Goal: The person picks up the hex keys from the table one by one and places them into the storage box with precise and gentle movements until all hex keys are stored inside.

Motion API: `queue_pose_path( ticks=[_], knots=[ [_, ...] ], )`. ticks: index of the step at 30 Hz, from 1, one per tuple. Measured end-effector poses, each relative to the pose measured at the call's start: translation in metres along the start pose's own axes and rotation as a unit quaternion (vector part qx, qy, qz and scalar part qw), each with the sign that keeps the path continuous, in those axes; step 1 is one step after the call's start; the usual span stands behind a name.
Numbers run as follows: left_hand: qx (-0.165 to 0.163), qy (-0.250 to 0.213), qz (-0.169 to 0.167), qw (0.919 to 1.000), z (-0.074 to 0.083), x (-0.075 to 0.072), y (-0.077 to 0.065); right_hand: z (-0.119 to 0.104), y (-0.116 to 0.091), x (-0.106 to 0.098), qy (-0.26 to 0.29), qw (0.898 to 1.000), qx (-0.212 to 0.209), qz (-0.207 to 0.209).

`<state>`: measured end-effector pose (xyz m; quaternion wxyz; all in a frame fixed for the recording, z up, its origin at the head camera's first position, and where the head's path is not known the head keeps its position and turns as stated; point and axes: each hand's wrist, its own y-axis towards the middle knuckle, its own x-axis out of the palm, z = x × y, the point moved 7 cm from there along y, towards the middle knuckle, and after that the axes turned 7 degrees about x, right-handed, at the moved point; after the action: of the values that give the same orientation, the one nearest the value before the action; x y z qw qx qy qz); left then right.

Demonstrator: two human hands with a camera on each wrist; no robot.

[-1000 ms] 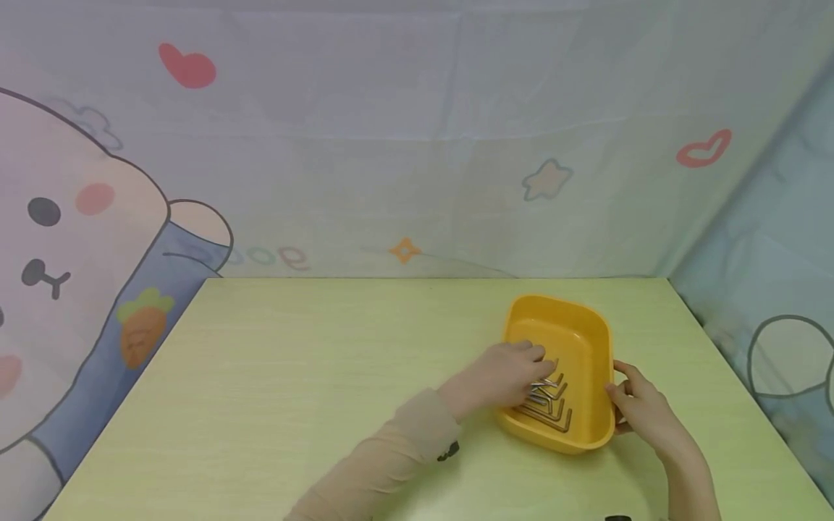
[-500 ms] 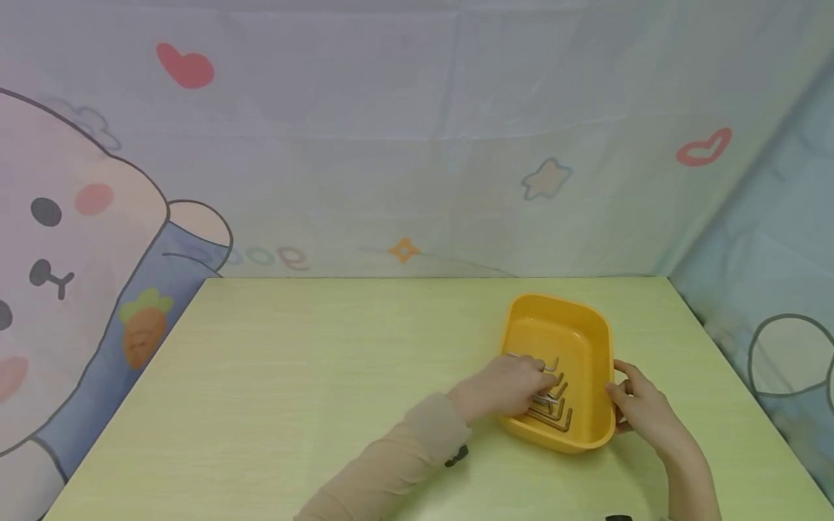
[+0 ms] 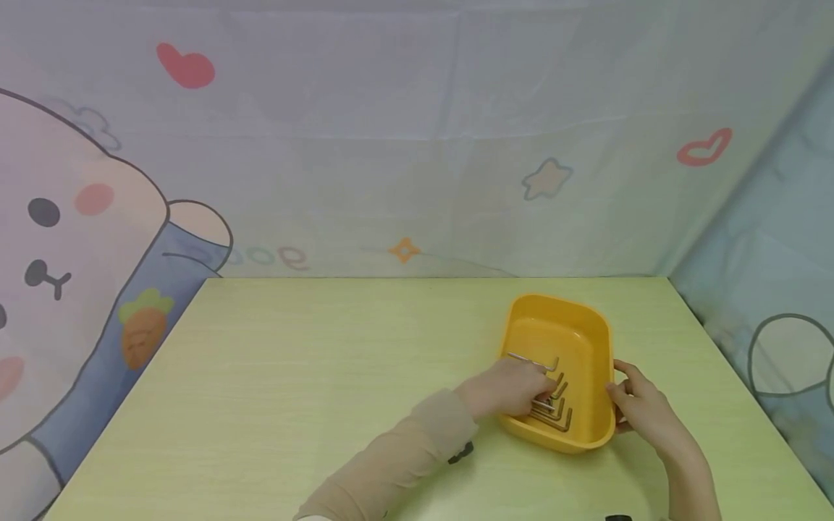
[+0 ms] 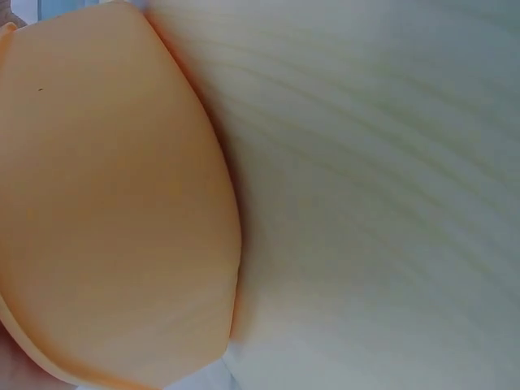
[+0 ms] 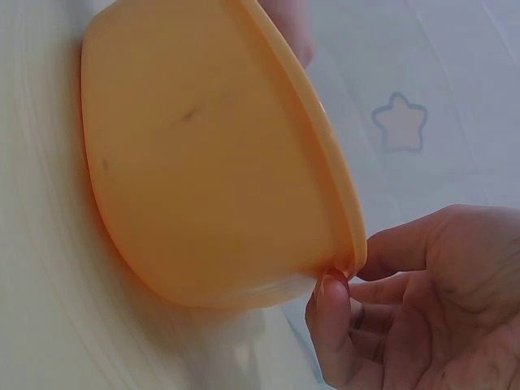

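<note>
A yellow plastic bin (image 3: 589, 362) stands at the right of the table, with several L-shaped metal hex keys (image 3: 565, 421) lying in it roughly side by side. My left hand (image 3: 504, 387) reaches over its left rim, fingers curled down among the keys. A bright hex key (image 3: 544, 405) sticks out from under those fingers, held by them; its other end is hidden. On the opposite side my right hand (image 3: 645, 409) pinches the rim between thumb and fingers. The right wrist view shows the thumb (image 5: 331, 313) pressed against the bin's outer wall (image 5: 203, 162).
The pale wooden table (image 3: 313, 376) stretches left of the bin. Behind it hangs a printed cloth (image 3: 365, 145) with hearts, a star and a cartoon animal. In the left wrist view the bin's side wall (image 4: 122, 195) fills the left part.
My left hand has moved toward the bin's near end with the bright hex key, uncovering another key at the far side of the row. The right hand and the bin stay put.
</note>
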<state>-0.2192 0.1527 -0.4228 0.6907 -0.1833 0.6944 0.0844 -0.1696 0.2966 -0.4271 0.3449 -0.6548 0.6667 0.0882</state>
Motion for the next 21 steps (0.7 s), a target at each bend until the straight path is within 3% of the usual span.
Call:
queue_pose_path(
  ticks=[11,16,21],
  knots=[
    [-0.01,-0.008,0.018,0.9998,-0.003,-0.003,-0.002,0.0,0.001,0.0,0.003,1.0,0.001,-0.003],
    [-0.025,-0.003,0.065,0.9975,-0.01,-0.019,-0.013,0.001,0.002,-0.001,0.0,1.0,0.001,-0.008],
    [-0.043,0.002,0.129,0.9908,-0.017,-0.04,-0.034,0.003,0.002,-0.002,-0.001,1.0,0.007,-0.011]
  ],
)
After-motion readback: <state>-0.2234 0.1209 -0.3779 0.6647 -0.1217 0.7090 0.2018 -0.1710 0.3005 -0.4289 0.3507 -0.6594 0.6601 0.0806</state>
